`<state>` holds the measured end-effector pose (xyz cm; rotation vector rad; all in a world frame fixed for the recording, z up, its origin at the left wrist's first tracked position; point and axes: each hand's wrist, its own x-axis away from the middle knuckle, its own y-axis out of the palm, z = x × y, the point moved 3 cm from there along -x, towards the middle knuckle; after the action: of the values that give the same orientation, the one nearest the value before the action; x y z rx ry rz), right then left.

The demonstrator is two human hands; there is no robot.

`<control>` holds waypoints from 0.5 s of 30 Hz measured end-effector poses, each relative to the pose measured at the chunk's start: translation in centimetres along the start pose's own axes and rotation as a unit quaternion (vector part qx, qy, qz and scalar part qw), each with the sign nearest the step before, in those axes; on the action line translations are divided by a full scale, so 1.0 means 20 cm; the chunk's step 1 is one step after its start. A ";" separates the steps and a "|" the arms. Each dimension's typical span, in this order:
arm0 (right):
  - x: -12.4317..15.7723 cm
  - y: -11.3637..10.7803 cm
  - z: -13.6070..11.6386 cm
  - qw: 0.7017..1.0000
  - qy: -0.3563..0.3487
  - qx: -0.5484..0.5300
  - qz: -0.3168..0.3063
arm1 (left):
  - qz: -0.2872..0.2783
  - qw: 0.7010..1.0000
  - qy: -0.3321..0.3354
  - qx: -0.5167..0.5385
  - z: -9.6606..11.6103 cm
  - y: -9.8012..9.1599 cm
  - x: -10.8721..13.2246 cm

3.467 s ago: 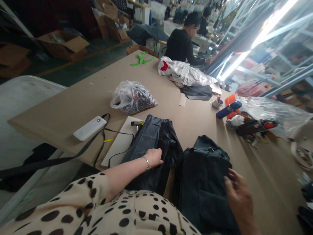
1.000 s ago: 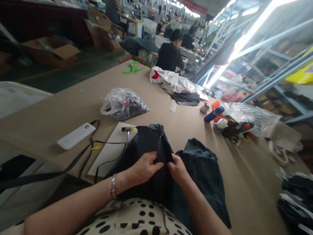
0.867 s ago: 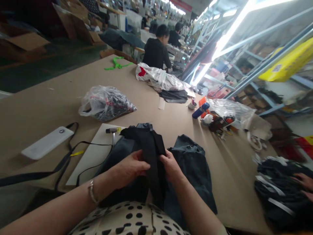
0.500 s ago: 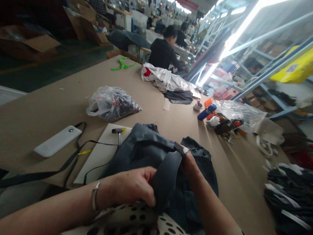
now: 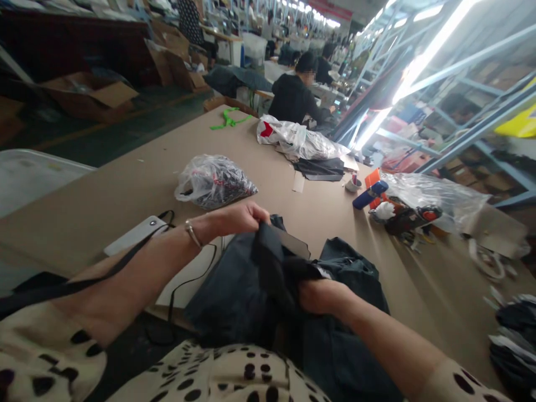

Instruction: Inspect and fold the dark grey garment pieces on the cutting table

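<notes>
A dark blue-grey garment [image 5: 238,273] lies bunched over the near edge of the table, in front of my body. My left hand [image 5: 251,215], with a bracelet at its wrist, pinches the garment's upper edge and holds it raised. Lower and to the right, my right hand [image 5: 320,296] is closed on a fold of the same cloth, its fingertips partly hidden by the fabric. A small white patch, perhaps a label, shows beside the right hand. Under the garment's left side is a pale board [image 5: 190,279] with a thin black cord across it.
Beyond my left forearm lie a white device [image 5: 136,234] with a black strap and a clear plastic bag [image 5: 215,181] of dark items. At the right stand a blue bottle [image 5: 369,195] and a black flask [image 5: 412,219]. A person in black [image 5: 295,97] sits past the table's far end.
My left hand has moved up and away from my body, lifting the cloth's edge. My right hand stays on the cloth, slightly lower. The view has shifted left.
</notes>
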<state>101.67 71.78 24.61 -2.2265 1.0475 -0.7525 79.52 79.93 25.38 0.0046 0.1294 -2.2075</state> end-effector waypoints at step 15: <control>-0.18 -0.53 -0.36 0.993 -0.053 0.100 0.038 | 0.041 0.994 -0.010 0.096 0.10 0.10 -0.15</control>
<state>100.00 78.57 35.91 -2.0222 0.9552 -0.6676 82.91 80.95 27.40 0.0916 -0.0928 -2.1284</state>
